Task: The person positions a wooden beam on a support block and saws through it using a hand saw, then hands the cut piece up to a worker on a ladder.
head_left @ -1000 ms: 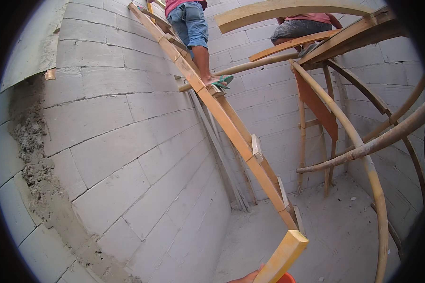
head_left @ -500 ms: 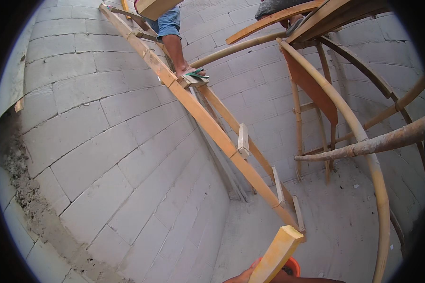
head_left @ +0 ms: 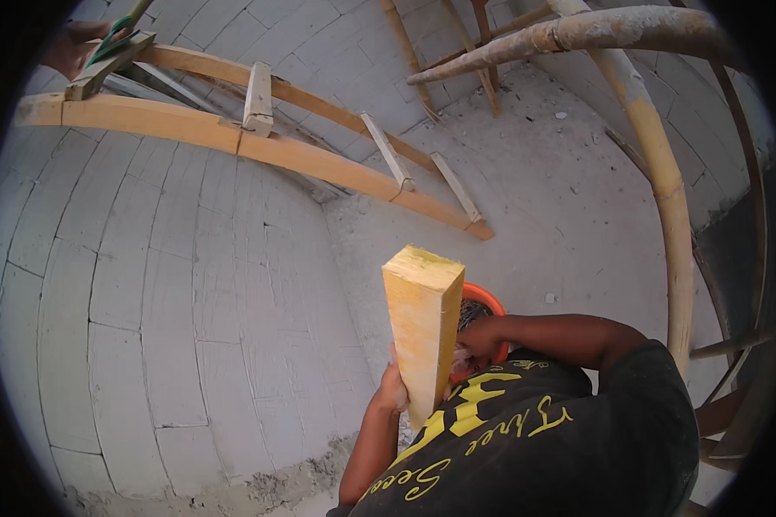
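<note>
A squared wooden beam stands up in front of me, its cut end uppermost. My left hand is closed round its lower part. Just to the right of the beam, my right hand reaches into an orange bucket. Thin, dark grey pieces, perhaps nails, show in the bucket. The fingers of the right hand are mostly hidden by the bucket and the beam, so their grip is unclear. A dark shirt with yellow print covers my body below the hands.
A wooden ladder leans across the upper left. Another person's foot in a green-strapped sandal rests on one rung. Round wooden poles stand at the right. A grey block wall rises on the left, beside the concrete floor.
My view has tipped downward, so ladder and poles sit higher in the picture. The beam and bucket show nearer the middle, and both my arms are now plainly in view.
</note>
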Tool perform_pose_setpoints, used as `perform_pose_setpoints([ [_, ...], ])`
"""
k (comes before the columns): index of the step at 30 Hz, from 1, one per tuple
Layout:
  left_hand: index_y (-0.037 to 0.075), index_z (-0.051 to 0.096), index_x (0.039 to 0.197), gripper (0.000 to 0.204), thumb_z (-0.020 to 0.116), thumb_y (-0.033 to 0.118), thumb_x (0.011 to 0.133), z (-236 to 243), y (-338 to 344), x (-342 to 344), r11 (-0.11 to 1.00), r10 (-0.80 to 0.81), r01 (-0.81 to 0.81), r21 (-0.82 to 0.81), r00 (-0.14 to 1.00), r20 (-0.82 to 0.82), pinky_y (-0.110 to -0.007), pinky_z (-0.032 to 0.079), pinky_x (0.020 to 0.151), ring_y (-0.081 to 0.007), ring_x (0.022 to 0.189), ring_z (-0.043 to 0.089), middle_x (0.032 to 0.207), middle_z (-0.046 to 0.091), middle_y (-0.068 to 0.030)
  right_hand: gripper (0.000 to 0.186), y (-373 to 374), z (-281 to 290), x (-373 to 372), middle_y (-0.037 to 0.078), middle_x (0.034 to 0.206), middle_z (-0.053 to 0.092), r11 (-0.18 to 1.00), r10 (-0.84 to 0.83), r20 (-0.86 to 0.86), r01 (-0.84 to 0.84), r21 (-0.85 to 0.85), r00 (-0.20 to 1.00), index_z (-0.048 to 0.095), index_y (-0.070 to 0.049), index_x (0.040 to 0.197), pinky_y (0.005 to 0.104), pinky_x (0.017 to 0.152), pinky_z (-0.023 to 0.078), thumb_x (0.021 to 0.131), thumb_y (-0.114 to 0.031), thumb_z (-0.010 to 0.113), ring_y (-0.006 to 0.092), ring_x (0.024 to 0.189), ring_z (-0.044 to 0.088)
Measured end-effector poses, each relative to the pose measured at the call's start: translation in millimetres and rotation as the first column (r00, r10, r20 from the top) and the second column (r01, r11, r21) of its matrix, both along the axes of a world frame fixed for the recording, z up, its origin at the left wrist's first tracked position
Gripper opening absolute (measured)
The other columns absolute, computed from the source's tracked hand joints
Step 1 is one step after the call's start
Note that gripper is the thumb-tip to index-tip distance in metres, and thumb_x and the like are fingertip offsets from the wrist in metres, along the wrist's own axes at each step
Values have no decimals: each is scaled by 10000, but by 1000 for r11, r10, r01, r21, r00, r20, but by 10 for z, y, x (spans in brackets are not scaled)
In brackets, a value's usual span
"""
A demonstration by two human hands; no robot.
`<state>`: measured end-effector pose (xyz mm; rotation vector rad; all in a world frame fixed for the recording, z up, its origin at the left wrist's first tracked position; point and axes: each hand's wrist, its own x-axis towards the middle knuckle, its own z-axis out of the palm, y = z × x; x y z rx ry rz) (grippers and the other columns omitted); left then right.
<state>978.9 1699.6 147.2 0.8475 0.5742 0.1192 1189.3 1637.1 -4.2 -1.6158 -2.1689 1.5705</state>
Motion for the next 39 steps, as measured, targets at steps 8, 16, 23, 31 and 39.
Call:
perform_pose_setpoints([
  [8, -15, 462, 1174, 878, 345, 805, 883, 236, 179, 23, 988, -41, 50, 147, 997, -64, -430, 540, 595, -384, 638, 666, 822, 675, -298, 420, 161, 59, -62, 260, 1131, 692, 838, -543, 65, 533, 118, 838, 523, 40, 1305, 485, 886, 563, 931, -139, 587, 412, 1075, 691],
  [16, -54, 423, 1188, 883, 452, 763, 855, 109, 101, -143, 984, 27, -16, 176, 998, -62, -390, 544, 636, -368, 680, 672, 779, 663, -327, 347, 327, -215, -230, 176, 1244, 630, 828, -385, 423, 104, 552, 820, 663, -53, 1209, 425, 818, 583, 901, -194, 586, 310, 1004, 687],
  [23, -78, 390, 1228, 883, 494, 720, 866, -100, -13, -374, 980, 139, -128, 154, 988, -61, -390, 541, 635, -370, 708, 675, 799, 662, -339, 304, 367, -294, -242, 115, 1262, 623, 856, -267, 412, 19, 517, 871, 768, -114, 1127, 431, 922, 544, 889, -220, 612, 312, 1118, 637],
  [31, -47, 396, 1253, 906, 497, 755, 845, -290, -170, -493, 939, 331, -329, 97, 944, -1, -396, 545, 624, -378, 681, 674, 804, 661, -344, 278, 399, -350, -232, 84, 1331, 608, 841, -74, 362, -137, 524, 929, 796, -135, 1054, 406, 991, 520, 864, -254, 632, 261, 1302, 520],
  [39, -37, 361, 1305, 973, 558, 770, 797, -249, -265, -575, 911, 410, -403, 85, 907, -95, -392, 567, 648, -376, 728, 697, 855, 662, -352, 343, 473, -263, -197, 125, 1264, 656, 960, -113, 263, 37, 279, 958, 718, -68, 1175, 451, 984, 539, 893, -215, 588, 290, 1138, 659],
])
